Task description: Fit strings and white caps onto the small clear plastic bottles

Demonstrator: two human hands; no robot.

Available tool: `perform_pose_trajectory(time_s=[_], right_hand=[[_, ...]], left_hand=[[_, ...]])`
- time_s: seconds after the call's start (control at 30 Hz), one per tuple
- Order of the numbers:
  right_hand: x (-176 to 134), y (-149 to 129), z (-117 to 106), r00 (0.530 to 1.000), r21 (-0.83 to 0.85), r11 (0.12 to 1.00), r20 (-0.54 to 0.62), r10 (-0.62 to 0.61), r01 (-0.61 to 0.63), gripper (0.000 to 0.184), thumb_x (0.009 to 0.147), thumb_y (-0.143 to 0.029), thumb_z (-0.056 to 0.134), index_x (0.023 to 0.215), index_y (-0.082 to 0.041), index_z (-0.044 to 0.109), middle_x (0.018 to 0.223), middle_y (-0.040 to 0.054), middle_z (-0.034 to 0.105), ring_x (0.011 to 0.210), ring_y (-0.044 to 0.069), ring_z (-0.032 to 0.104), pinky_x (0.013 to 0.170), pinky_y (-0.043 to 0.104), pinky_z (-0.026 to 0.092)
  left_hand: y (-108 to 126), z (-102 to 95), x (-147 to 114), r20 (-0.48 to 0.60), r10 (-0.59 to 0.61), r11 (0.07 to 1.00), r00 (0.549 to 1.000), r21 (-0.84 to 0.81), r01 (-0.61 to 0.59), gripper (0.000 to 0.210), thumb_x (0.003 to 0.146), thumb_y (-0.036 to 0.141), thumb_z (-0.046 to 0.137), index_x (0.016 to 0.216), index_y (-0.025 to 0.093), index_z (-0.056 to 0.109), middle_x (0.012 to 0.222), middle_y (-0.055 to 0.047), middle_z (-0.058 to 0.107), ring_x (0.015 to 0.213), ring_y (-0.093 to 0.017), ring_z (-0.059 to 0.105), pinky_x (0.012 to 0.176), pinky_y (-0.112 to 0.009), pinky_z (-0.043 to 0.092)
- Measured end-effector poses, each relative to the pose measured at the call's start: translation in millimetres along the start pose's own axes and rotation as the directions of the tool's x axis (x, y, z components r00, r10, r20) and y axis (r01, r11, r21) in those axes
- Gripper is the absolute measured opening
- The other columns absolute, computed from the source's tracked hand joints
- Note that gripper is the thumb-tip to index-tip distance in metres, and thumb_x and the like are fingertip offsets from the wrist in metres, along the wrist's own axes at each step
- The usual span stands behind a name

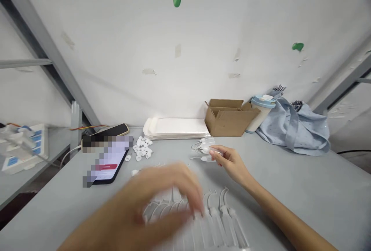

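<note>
My right hand (227,160) pinches a clear plastic tube (220,149) between thumb and fingers. Right by it, a small pile of similar clear tubes with thin, curved white tips (203,144) lies on the table. My left hand (162,204) is smeared by motion, in front of and above a row of clear tubes (223,224) laid side by side near the table's front. Its thumb and fingers curve toward each other close to the tube tops. Whether anything is between them is hidden by the blur, and the hand covers the row's left part.
Small white caps (142,148) form a heap left of centre. A lit phone (111,166) and a second phone (116,130) lie left. Along the wall stand flat white packets (178,126), a cardboard box (228,121), a lidded cup (259,113) and a blue cloth bag (295,131).
</note>
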State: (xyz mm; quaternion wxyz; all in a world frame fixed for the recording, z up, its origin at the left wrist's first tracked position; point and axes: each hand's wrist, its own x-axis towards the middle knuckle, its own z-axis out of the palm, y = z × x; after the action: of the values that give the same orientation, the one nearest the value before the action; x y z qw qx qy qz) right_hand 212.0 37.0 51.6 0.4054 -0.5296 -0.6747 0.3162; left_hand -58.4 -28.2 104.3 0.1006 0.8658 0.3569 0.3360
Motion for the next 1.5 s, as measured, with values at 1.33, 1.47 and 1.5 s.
perform_pose_trajectory(time_s=[1.33,1.47,1.5], right_hand=[[-29.6,-14.8,44.1,0.815,-0.434,0.742,0.518,-0.258,0.511,0.027,0.097,-0.033,0.041,0.108,-0.019,0.062,0.078,0.0039,0.056,0.073,0.016,0.051,0.071,0.029,0.041],[-27.8,-9.8,40.3,0.841,-0.43,0.738,0.409,-0.353,0.519,0.027,0.097,-0.033,0.04,0.104,-0.017,0.061,0.079,0.005,0.055,0.074,0.017,0.05,0.07,0.03,0.041],[-27.5,-9.7,39.0,0.844,-0.419,0.741,0.375,-0.384,0.524,0.026,0.097,-0.032,0.04,0.102,-0.017,0.06,0.079,0.0052,0.055,0.074,0.017,0.049,0.069,0.029,0.041]], left_hand=[[-50.6,42.1,33.0,0.143,-0.646,0.647,0.75,-0.419,0.637,0.035,0.07,0.051,0.066,0.084,0.02,0.059,0.081,-0.001,0.059,0.07,-0.017,0.057,0.057,-0.026,0.045],[-51.2,44.1,34.1,0.194,-0.692,0.506,0.695,-0.557,0.659,0.034,0.072,0.048,0.067,0.089,0.02,0.059,0.088,-0.002,0.064,0.076,-0.016,0.058,0.066,-0.028,0.046],[-51.0,44.1,34.0,0.22,-0.697,0.471,0.682,-0.577,0.668,0.036,0.072,0.048,0.067,0.094,0.021,0.06,0.092,-0.003,0.065,0.075,-0.016,0.058,0.068,-0.029,0.046]])
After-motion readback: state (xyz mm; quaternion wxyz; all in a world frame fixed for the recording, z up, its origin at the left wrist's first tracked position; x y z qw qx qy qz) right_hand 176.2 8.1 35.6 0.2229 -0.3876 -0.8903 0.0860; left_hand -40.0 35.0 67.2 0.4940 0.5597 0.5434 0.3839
